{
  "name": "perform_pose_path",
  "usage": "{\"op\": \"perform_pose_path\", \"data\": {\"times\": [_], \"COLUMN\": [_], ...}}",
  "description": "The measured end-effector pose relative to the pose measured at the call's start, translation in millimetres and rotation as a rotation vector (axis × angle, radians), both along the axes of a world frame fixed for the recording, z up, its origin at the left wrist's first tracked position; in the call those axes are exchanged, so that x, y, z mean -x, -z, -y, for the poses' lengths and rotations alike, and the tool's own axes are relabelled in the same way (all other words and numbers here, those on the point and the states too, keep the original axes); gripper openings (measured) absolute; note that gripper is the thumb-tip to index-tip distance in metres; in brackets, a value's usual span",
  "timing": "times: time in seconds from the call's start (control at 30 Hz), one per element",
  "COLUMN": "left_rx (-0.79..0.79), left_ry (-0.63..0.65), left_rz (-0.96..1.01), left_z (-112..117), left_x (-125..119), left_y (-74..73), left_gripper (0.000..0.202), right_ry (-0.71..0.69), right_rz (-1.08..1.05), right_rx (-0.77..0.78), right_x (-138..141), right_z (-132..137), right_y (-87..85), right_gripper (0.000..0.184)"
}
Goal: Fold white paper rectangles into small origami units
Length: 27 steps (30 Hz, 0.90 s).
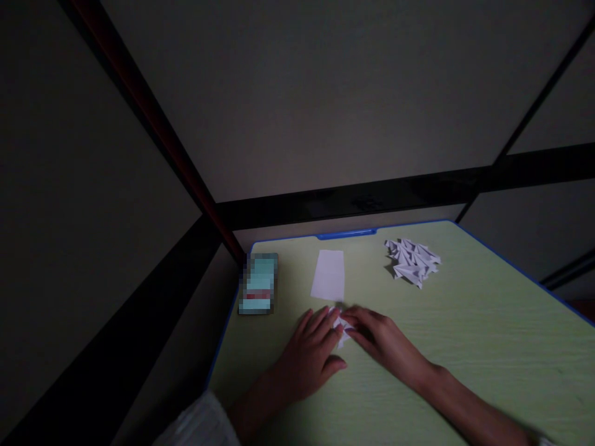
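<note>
Both flat, I'm seeing the left hand [309, 350] and right hand [379, 337] pressing the folded paper [343, 327] lying between their fingertips on the table [465, 347], equally near.

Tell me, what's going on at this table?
A person is working a small white paper piece with both bare hands on a green table. The left hand and right hand lie fingers-down, meeting over the paper. Just beyond them lies a flat white sheet, and farther right a pile of folded white paper shapes. A blurred teal object sits near the table's left edge.
</note>
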<state>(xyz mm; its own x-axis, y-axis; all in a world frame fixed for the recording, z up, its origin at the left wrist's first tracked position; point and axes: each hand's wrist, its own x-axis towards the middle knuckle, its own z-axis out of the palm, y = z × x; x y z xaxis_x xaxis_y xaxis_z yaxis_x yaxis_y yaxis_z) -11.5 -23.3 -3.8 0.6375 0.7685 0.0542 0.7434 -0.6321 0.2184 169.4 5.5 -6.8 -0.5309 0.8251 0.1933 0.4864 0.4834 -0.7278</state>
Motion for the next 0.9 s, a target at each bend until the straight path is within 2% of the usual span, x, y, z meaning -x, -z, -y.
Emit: {"op": "perform_pose_path", "data": {"times": [0.17, 0.27, 0.43, 0.63, 0.73, 0.83, 0.9], "left_rx": [-0.004, -0.017, -0.024, -0.045, -0.041, -0.009, 0.017], "left_ry": [0.006, 0.011, 0.000, 0.004, -0.011, -0.001, 0.006], "left_rz": [0.008, 0.016, 0.005, -0.050, -0.073, -0.061, -0.007], "left_z": [0.6, 1.0, 0.6, 1.4, 3.2, 4.2, 3.3], "left_x": [-0.1, -0.5, -0.3, -1.6, -2.4, -0.5, 2.0], "left_y": [0.3, 2.6, 5.6, 5.8, 6.0, 5.6, 6.1], "left_gripper": [0.047, 0.048, 0.056, 0.056, 0.059, 0.064, 0.069], "right_ry": [-0.035, -0.044, -0.070, -0.050, -0.041, 0.025, 0.075], "right_rz": [0.299, 0.437, 0.527, 0.491, 0.406, 0.241, 0.114], "right_rx": [-0.280, -0.453, -0.596, -0.448, -0.389, -0.214, -0.060], "right_x": [3.1, 6.2, 8.3, 9.0, 7.1, 2.3, -0.7], "right_z": [-1.1, 3.2, 13.2, 14.7, 11.6, 6.1, 1.9], "right_y": [-1.2, -1.3, -3.5, -9.5, -11.1, -10.4, -8.9], "right_gripper": [0.010, 0.015, 0.028, 0.030, 0.022, 0.011, 0.012]}}
